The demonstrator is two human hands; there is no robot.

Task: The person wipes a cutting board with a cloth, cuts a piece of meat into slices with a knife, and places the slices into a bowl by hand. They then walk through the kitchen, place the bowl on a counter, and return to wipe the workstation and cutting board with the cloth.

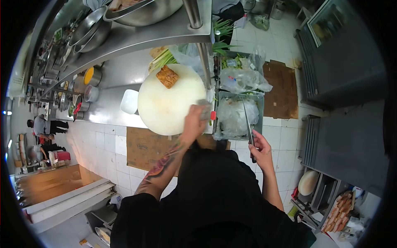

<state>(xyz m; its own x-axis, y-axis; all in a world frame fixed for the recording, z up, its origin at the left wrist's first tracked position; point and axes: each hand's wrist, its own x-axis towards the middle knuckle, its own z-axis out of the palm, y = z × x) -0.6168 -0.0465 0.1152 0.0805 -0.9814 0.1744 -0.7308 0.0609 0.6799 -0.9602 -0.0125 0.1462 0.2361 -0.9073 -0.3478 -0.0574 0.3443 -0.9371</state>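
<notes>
My left hand (194, 123) is closed on a grey cloth (202, 108) at the right edge of a round white cutting board (165, 105); hand and cloth are slightly blurred. My right hand (261, 151) grips a knife (248, 120) by its dark handle, the long narrow blade pointing away from me over a bin (260, 111) of clear plastic bags. Toward the far side of the board lies a browned block of food (167, 77), perhaps cooked meat. A white dish (129, 101) stands just left of the board.
Green stalks (162, 60) and a plastic bag (188, 53) lie behind the board. A steel shelf (136, 43) with metal bowls (142, 14) overhangs the counter. Pots, one with yellow contents (92, 76), stand left. Cardboard (281, 89) covers floor tiles. Another person (41, 126) is far left.
</notes>
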